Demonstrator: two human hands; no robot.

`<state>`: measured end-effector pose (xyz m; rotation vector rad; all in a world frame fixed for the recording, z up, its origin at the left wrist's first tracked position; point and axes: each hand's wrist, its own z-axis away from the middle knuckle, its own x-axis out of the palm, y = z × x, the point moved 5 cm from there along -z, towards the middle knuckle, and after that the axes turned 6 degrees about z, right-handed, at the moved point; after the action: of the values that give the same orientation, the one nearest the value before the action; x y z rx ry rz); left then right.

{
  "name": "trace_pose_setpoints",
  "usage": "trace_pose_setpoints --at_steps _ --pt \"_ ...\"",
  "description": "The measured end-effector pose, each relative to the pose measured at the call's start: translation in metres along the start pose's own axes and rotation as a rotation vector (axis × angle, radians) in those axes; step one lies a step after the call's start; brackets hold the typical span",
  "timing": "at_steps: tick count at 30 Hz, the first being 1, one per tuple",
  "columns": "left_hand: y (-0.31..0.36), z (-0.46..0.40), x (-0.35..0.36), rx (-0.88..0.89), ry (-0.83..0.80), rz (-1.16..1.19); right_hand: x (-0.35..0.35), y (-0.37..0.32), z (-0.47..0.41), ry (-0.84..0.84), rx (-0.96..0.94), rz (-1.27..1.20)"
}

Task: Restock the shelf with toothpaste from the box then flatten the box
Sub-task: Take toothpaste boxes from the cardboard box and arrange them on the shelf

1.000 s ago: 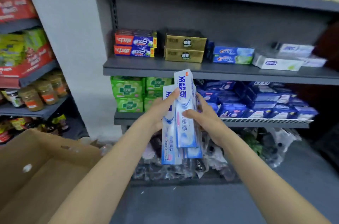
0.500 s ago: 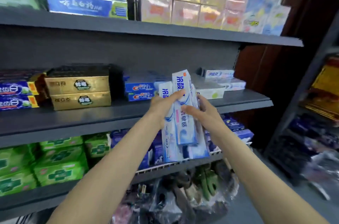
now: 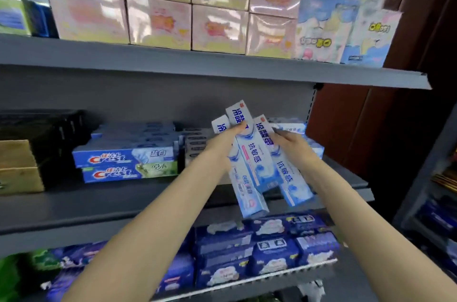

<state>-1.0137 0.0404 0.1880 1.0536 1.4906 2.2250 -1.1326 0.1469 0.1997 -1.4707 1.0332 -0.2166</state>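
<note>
Three white-and-blue toothpaste boxes [image 3: 254, 160] are fanned out, upright and tilted, in front of the grey middle shelf [image 3: 106, 200]. My left hand [image 3: 226, 139] grips the left two near their tops. My right hand [image 3: 294, 145] holds the rightmost box [image 3: 286, 178], which leans off to the right. More white toothpaste boxes [image 3: 294, 127] of the same kind lie on the shelf just behind my right hand. The cardboard box is out of view.
Blue Crest toothpaste boxes [image 3: 128, 158] are stacked on the shelf left of my hands, with gold boxes [image 3: 19, 165] further left. Pink tissue packs [image 3: 173, 2] fill the shelf above. Dark blue packs [image 3: 267, 252] sit on the shelf below. A brown wall stands at the right.
The view has risen and come closer to the middle shelf. The boxes in my hands have spread apart, the rightmost one pulled to the right by my right hand.
</note>
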Motion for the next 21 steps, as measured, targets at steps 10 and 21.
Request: trace_pose_setpoints --at_steps 10,21 --pt "-0.001 -0.065 0.058 0.125 0.245 0.127 -0.071 0.038 -0.146 -0.283 -0.334 0.838" --pt "-0.017 -0.092 0.043 0.146 0.322 0.180 -0.039 0.075 -0.180 -0.159 -0.567 0.934"
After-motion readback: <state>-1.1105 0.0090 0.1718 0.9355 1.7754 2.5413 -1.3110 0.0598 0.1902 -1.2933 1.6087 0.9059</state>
